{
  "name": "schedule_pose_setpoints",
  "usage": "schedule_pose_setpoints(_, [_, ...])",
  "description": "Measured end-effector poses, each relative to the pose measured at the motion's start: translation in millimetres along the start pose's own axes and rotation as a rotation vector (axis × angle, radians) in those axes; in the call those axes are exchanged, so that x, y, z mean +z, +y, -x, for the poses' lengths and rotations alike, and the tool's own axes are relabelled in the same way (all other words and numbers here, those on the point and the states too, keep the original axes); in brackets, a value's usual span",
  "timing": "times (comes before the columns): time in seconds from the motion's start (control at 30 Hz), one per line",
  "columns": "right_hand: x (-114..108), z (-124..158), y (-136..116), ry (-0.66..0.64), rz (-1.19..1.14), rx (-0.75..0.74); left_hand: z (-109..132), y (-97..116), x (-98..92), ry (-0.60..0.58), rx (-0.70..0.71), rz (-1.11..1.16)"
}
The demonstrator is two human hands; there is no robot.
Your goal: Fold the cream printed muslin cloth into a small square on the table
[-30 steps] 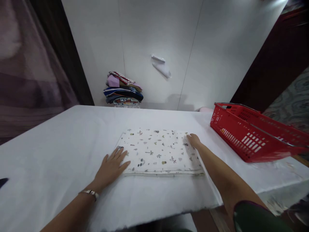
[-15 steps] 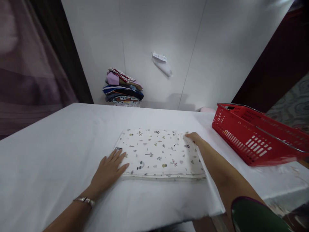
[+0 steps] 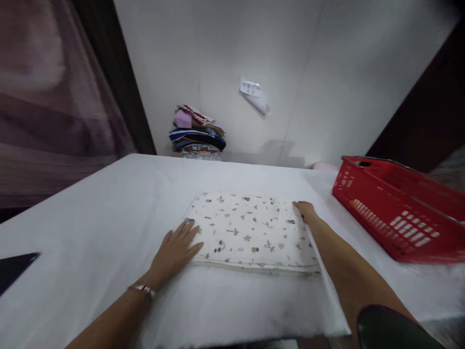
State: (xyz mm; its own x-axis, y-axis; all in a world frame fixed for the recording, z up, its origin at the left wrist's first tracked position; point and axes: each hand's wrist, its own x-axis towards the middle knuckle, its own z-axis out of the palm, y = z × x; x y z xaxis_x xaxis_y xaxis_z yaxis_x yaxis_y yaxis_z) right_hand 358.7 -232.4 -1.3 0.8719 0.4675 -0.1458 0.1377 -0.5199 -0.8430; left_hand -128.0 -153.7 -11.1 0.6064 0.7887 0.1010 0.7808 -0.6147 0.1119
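Observation:
A folded white cloth (image 3: 247, 228) printed with small palms, leaves and rainbows lies flat on the white-covered table, its layers showing along the near edge. My left hand (image 3: 178, 245), with a silver band on its wrist, rests flat with spread fingers over the cloth's left edge. At the far right corner, my right hand (image 3: 305, 211) is closed on the cloth's edge; its thumb and lower fingers are partly hidden. A thin white sheet edge hangs beside my right forearm, toward the table's front.
A red plastic basket (image 3: 392, 208) with metal handles stands on the right of the table. Folded fabrics (image 3: 198, 131) are stacked against the back wall. A small plastic bag (image 3: 255, 96) hangs on that wall. A dark pointed object (image 3: 16, 271) shows at the left edge.
The view has swung a little left, so everything appears farther right, and a dark object shows at left. My hands stay at the same parts of the cloth.

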Motion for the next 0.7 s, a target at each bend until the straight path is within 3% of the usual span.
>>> schedule_pose_setpoints(0.17, [1,-1,4,0.046,0.122,-0.126,6,3,-0.8,0.005,0.006,0.042])
schedule_pose_setpoints(0.37, [9,-14,16,-0.016,0.430,-0.290,-3,1,-23.7,-0.144,-0.104,0.259])
schedule_pose_setpoints(0.53, [6,-26,20,-0.081,0.493,-0.289,-58,-5,-49.1,0.083,-0.263,0.349])
schedule_pose_setpoints(0.7, [0,-34,18,-0.122,0.377,-0.173,-137,-12,-39.7,0.080,-0.406,0.352])
